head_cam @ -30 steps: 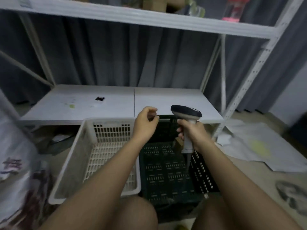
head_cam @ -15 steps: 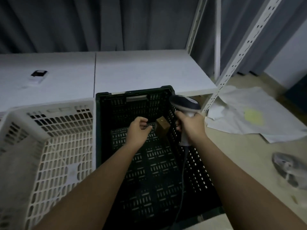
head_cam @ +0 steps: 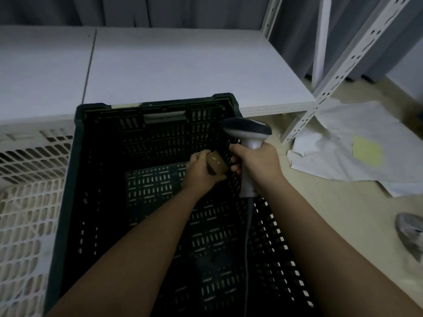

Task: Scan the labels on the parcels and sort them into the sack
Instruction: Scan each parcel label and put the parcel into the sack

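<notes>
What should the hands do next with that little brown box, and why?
Probably lift the small brown parcel out of the black crate and turn it toward the scanner. The left hand already grips it, down inside the crate, and the right hand holds the scanner upright beside it, not aimed at it.

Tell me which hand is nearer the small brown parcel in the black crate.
Left. The left hand grips the small brown parcel itself; the right hand sits just to its right, wrapped around the scanner.
</notes>
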Tool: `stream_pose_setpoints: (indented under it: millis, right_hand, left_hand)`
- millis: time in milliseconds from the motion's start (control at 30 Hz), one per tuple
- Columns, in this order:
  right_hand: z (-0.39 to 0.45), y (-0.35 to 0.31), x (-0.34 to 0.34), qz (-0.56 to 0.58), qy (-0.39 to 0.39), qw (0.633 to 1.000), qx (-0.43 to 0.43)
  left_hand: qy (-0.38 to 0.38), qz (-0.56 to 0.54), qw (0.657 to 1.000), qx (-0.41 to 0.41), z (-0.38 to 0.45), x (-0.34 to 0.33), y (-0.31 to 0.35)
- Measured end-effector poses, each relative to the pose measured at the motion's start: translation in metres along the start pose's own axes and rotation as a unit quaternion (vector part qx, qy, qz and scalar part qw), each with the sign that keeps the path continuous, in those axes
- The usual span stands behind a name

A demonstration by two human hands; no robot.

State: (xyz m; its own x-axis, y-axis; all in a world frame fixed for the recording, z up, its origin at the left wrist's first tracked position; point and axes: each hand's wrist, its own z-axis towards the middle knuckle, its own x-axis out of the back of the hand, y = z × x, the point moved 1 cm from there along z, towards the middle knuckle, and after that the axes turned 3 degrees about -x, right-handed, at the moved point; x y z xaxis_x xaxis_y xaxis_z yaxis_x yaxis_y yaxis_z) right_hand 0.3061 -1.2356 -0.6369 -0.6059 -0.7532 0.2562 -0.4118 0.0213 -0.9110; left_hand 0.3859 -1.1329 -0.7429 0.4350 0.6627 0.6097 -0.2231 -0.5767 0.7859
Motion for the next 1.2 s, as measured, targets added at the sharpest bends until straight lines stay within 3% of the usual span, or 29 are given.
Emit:
stream_pose_setpoints:
  millis: [200, 367, 500, 600, 700, 867, 1200]
  right_hand:
    - [0.023, 0.004, -0.006, -0.043, -0.003, 0.999, 0.023]
    - [0.023, 0.009, -0.009, -0.052, -0.017, 0.998, 0.016]
    - [0.016, 0.015, -0.013, -0.062, -0.011, 0.998, 0.018]
    - [0.005, 0.016, -0.017, -0.065, -0.015, 0.998, 0.022]
    - [-0.011, 0.013, -0.023, 0.014, -0.004, 1.000, -0.005]
    - [-0.047, -0.001, -0.038, 0.100, 0.032, 0.993, -0.045]
    - [-0.171, -0.074, -0.037, 0.056, 0.034, 0.998, 0.002]
  left_hand:
    - [-0.051, 0.083, 0.995, -0.002, 0.024, -0.044, -0.027]
    - [0.021, 0.124, 0.992, -0.028, 0.023, -0.054, -0.028]
    - [0.032, 0.099, 0.995, 0.002, 0.010, -0.038, -0.027]
    - [0.051, 0.003, 0.998, 0.046, -0.003, -0.008, -0.026]
    - [0.047, -0.064, 0.995, 0.061, -0.018, 0.037, -0.014]
    - [0.013, -0.109, 0.993, 0.037, -0.062, 0.110, 0.006]
    - [-0.016, -0.273, 0.962, -0.009, -0.208, 0.251, 0.060]
